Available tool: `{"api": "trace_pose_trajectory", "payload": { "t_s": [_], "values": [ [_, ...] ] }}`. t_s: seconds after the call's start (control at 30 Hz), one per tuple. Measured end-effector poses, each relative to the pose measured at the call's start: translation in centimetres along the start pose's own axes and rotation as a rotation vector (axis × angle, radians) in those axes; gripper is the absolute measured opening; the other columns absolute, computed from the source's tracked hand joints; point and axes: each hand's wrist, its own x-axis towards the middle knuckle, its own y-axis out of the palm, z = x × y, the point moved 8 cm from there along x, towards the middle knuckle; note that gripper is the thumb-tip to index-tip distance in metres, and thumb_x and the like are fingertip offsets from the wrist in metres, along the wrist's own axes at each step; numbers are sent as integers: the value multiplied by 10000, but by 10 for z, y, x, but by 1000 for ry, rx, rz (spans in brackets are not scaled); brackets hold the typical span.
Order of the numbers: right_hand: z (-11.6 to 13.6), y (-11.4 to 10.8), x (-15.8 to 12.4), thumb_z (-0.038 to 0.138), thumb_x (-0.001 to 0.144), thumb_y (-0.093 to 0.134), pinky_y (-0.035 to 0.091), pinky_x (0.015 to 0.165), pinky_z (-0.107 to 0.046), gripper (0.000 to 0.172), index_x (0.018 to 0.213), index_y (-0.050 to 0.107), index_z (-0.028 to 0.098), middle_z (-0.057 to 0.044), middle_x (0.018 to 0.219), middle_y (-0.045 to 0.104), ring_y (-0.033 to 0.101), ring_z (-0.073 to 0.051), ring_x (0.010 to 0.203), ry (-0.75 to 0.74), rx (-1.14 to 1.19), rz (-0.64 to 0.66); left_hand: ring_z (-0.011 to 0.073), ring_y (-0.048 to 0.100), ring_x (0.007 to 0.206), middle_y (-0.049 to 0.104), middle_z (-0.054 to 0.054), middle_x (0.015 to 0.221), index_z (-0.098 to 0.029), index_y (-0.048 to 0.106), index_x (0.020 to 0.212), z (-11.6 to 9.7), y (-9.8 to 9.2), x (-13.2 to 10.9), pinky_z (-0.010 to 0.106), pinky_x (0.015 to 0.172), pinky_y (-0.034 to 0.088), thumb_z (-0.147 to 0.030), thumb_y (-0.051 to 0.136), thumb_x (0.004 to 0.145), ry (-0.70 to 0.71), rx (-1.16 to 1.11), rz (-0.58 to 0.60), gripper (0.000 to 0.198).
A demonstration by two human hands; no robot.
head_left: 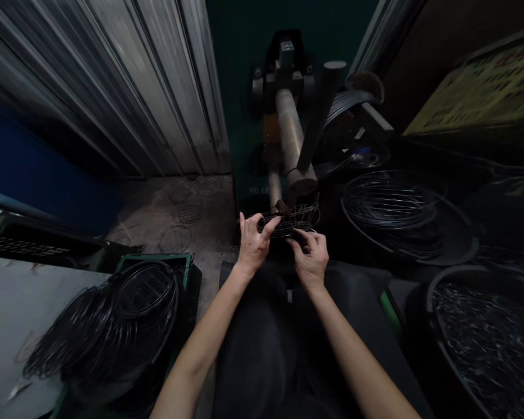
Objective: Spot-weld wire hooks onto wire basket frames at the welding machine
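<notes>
A dark wire frame (303, 218), like a small rack or basket, sits at the lower arms of a machine with two metal cylinders (293, 139), which looks like a spot welder. At the frame's left side is my left hand (255, 238), its thumb and index finger closed on the wires near the lower rod tip (279, 206). My right hand (310, 253) pinches the near edge of the frame from the right, thumb and fingertips together. Some of the wires are hidden behind my fingers and lost in the dark.
Left of my legs, a green crate (187, 262) bears a pile of round wire grids (100, 320). On the right stand a basin of wire grids (388, 203) and a tub of small metal pieces (489, 337). A slanted bar (321, 116) rises from the machine.
</notes>
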Motion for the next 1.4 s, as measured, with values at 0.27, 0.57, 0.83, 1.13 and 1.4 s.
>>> {"api": "trace_pose_trajectory", "payload": {
  "t_s": [0.27,0.57,0.83,1.13,1.4],
  "values": [
    [6,2,8,372,828,595,503,663,-273,217,921,688,199,-39,862,542,551,-128,717,-46,-7,43,185,452,1057,396,56,1130,-294,449,1257,0,-1,0,599,1059,277,-37,461,798,-8,-18,1,525],
    [8,6,11,357,845,579,480,619,-256,206,867,702,194,-30,811,554,539,-114,658,-110,-11,89,175,452,1030,376,49,1122,-296,447,1247,-2,-3,1,602,1045,305,-39,463,805,4,9,-16,512],
    [14,5,14,368,854,558,488,627,-272,216,863,701,205,-38,820,549,548,-128,680,-148,-33,119,185,454,1055,386,55,1126,-299,440,1256,-1,-3,0,605,1043,310,-39,462,803,7,14,-12,523],
    [18,4,12,323,857,559,485,626,-264,193,868,692,183,-35,811,556,547,-122,683,-138,-32,48,187,461,1059,390,56,1122,-296,453,1243,0,-2,0,606,1034,321,-33,462,793,-1,10,-17,522],
    [20,10,10,324,869,531,470,613,-268,190,843,663,190,-39,802,541,529,-130,685,-184,-70,72,183,464,1048,384,59,1108,-281,452,1239,-2,-6,2,594,1032,337,-33,460,794,35,30,-38,510]
  ]
}}
